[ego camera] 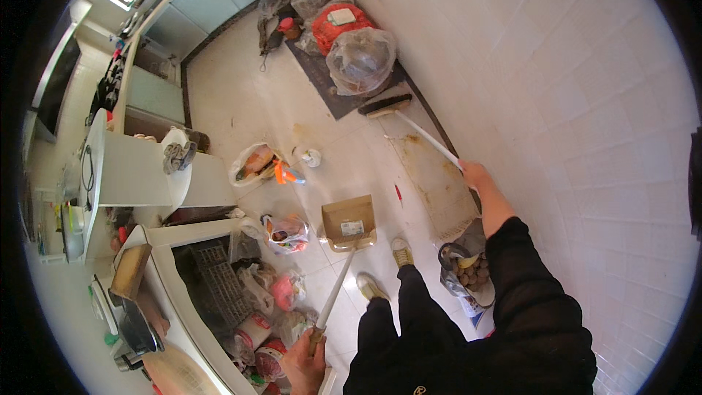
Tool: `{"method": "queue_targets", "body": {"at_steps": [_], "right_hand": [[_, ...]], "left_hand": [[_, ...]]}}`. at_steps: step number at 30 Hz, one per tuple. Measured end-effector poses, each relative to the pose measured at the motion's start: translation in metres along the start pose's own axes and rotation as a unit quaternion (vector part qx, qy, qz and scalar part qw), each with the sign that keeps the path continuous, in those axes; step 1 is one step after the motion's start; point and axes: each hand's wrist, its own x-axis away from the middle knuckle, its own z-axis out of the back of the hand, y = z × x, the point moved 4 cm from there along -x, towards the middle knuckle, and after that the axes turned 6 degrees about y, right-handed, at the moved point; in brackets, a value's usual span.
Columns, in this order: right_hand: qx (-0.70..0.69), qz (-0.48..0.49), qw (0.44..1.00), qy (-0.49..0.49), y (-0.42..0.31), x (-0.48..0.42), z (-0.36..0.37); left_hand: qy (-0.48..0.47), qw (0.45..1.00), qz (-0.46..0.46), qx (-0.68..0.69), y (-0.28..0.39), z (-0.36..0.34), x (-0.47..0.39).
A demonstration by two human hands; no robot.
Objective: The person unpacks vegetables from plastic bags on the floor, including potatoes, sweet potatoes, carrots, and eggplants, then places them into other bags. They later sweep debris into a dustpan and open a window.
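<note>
My right hand (476, 174) grips the white handle of a broom (430, 138) out to the right. Dark bristles on the broom head (385, 105) lie at the edge of a dark mat, close to a plastic-covered round container. Lower down, my left hand (305, 363) is closed around the end of a long dustpan handle (335, 291). The tan dustpan (347, 214) rests on the tiled floor in front of my shoes, with a white label inside it. A small red object (398, 193) and brownish stains (425, 167) mark the floor between broom and dustpan.
Bags and a red cloth (339, 27) sit on the dark mat (323, 79) along the wall. An open plastic bag (255, 164), an orange spray bottle (285, 172) and another filled bag (285, 233) stand left. A bag of round brown produce (473, 274) is right of my feet.
</note>
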Motion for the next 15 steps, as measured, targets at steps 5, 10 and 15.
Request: {"method": "queue_targets", "body": {"at_steps": [5, 10, 15], "right_hand": [[-0.097, -0.114, 0.985, -0.085, 0.045, 0.124, -0.028], [-0.115, -0.175, 0.970, -0.126, 0.044, 0.241, 0.019], [-0.260, -0.262, 0.923, -0.106, -0.022, 0.272, 0.083]], "left_hand": [[-0.018, 0.994, -0.103, -0.043, -0.009, 0.002, -0.043], [-0.071, 0.977, -0.192, -0.065, 0.017, -0.001, -0.091], [-0.106, 0.953, -0.265, -0.102, 0.011, -0.007, -0.121]]}}
